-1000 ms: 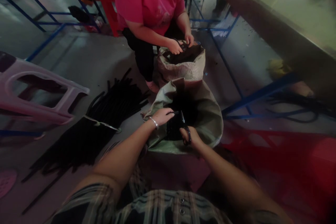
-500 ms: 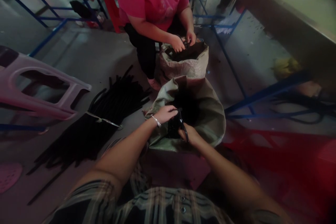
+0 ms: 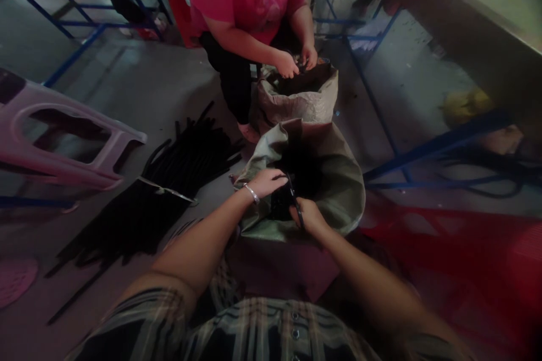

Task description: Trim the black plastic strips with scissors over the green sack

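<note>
Over the mouth of a greenish woven sack [image 3: 345, 180], both of my hands work close together. My left hand [image 3: 267, 183], with a silver bracelet at the wrist, is closed, its fingertips pinching a small black piece whose kind I cannot make out. My right hand [image 3: 308, 215] is wrapped round the dark handles of a pair of scissors [image 3: 300, 215]. The scissors point up and left, their tip close to my left fingertips. Inside the sack lies dark material, mostly lost in shadow.
A co-worker in a pink shirt [image 3: 254, 5] handles something dark over a second sack [image 3: 296, 104]. At left, a tied bundle of black strips [image 3: 139, 208] lies on the floor near a plastic stool [image 3: 84, 169]. Red plastic [image 3: 449, 254] and a blue-framed table [image 3: 466, 28] stand at right.
The scissors have turned slightly and look narrower between my hands, and less shiny black shows there. Both hands stay nearly in place over the sack. The view has shifted a little.
</note>
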